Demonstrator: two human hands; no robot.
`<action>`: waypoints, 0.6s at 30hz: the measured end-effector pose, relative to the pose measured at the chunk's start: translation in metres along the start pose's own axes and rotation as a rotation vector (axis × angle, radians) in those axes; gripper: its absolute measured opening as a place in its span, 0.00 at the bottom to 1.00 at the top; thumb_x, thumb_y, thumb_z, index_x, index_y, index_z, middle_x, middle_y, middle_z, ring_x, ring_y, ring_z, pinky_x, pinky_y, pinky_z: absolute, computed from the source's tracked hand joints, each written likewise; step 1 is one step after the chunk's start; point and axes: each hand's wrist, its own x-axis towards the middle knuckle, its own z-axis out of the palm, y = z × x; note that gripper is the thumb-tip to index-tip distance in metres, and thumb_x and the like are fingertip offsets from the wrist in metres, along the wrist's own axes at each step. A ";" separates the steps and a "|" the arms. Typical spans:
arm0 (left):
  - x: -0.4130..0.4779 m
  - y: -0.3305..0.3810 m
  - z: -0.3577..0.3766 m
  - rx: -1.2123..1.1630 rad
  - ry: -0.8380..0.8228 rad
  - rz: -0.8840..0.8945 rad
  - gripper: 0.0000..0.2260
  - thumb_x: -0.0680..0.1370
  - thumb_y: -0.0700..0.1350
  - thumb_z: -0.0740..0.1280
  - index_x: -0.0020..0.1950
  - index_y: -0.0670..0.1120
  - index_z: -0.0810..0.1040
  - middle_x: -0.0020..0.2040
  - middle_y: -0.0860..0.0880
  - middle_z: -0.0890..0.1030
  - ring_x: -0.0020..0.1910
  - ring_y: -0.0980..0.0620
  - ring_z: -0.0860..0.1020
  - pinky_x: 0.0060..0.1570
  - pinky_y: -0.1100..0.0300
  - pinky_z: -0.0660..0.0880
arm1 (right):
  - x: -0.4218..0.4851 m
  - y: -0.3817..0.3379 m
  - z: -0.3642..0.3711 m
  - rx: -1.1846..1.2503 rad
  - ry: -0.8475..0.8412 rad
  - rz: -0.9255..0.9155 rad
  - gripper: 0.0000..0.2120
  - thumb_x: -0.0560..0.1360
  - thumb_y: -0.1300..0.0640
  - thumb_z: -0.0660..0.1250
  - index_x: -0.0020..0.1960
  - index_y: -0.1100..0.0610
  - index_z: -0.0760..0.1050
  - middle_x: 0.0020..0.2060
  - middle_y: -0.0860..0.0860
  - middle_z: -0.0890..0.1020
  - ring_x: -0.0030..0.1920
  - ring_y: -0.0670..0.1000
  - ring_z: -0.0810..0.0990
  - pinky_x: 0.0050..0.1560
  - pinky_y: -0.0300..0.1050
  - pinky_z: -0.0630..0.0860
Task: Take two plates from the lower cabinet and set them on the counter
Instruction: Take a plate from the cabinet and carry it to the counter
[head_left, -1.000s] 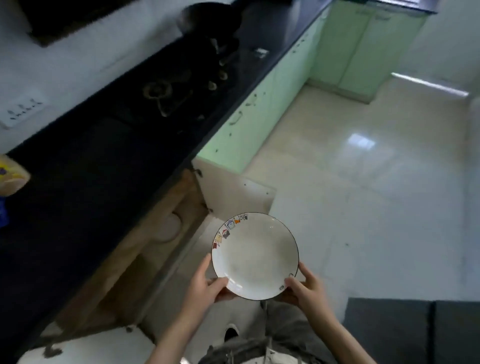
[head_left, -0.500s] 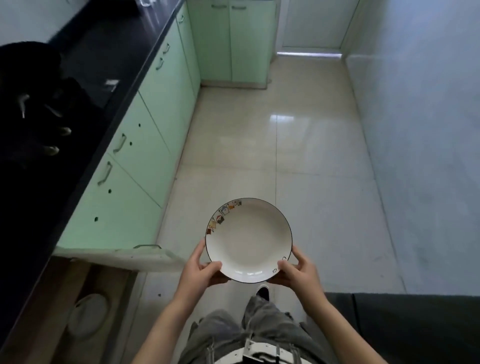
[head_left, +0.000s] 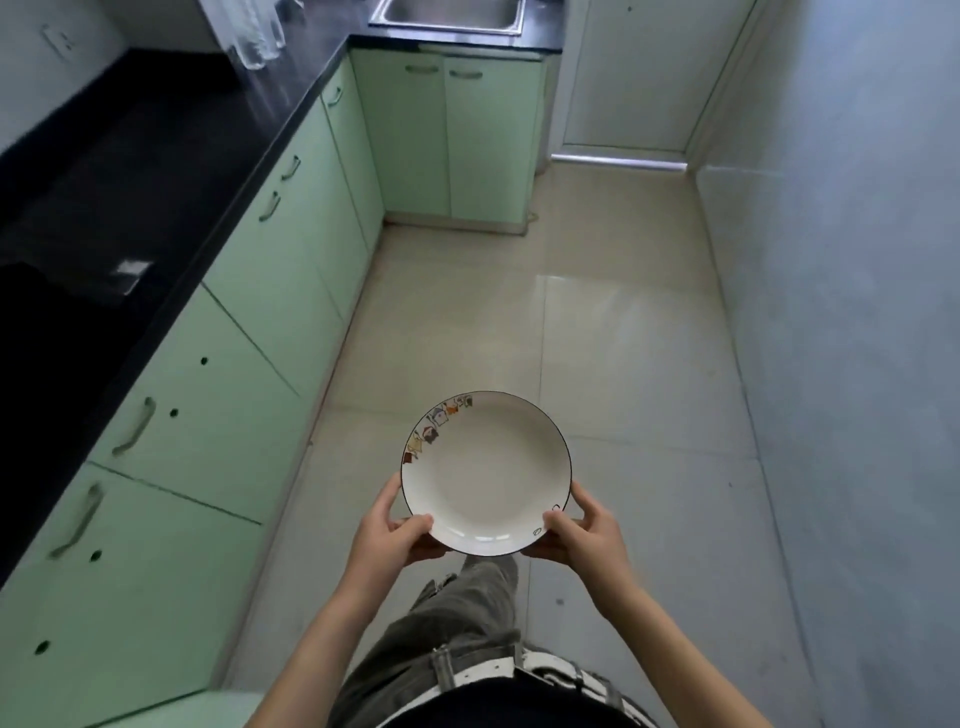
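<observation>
A white plate (head_left: 485, 470) with a thin dark rim and small coloured figures along its upper left edge is held level above the floor, in front of my waist. My left hand (head_left: 387, 535) grips its near left edge, thumb on top. My right hand (head_left: 582, 535) grips the near right edge the same way. The black counter (head_left: 156, 156) runs along the left side, above pale green lower cabinets (head_left: 270, 291) whose doors in view are closed. Only one plate is visible, and the open cabinet is out of frame.
A steel sink (head_left: 449, 15) sits in the counter at the far end. Clear glasses (head_left: 257, 39) stand on the counter's far left. A dark stove area (head_left: 57, 322) occupies the near left counter. A blue-grey wall (head_left: 841, 312) bounds the right, tiled floor (head_left: 597, 338) between.
The view has swung away from the open cabinet toward the far end of the kitchen. The plate stays in both hands, carried forward; the open cabinet door has dropped out of sight.
</observation>
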 end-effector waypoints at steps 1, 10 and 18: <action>0.026 0.017 0.010 0.001 -0.019 -0.004 0.31 0.76 0.32 0.65 0.74 0.54 0.66 0.40 0.39 0.87 0.39 0.41 0.86 0.38 0.55 0.83 | 0.022 -0.019 -0.005 -0.002 0.013 0.000 0.30 0.76 0.70 0.62 0.76 0.53 0.67 0.40 0.63 0.87 0.41 0.64 0.87 0.40 0.50 0.84; 0.227 0.172 0.112 0.028 -0.183 0.029 0.30 0.76 0.31 0.65 0.72 0.57 0.67 0.36 0.37 0.85 0.36 0.40 0.85 0.37 0.55 0.82 | 0.193 -0.174 -0.054 0.086 0.199 -0.039 0.23 0.77 0.70 0.63 0.62 0.45 0.73 0.37 0.63 0.86 0.39 0.61 0.87 0.36 0.47 0.84; 0.404 0.250 0.172 -0.047 -0.020 -0.024 0.30 0.75 0.29 0.64 0.72 0.56 0.68 0.34 0.40 0.85 0.33 0.42 0.84 0.35 0.56 0.82 | 0.405 -0.279 -0.080 0.005 0.076 0.015 0.24 0.76 0.73 0.61 0.63 0.49 0.76 0.36 0.64 0.85 0.37 0.63 0.86 0.38 0.52 0.84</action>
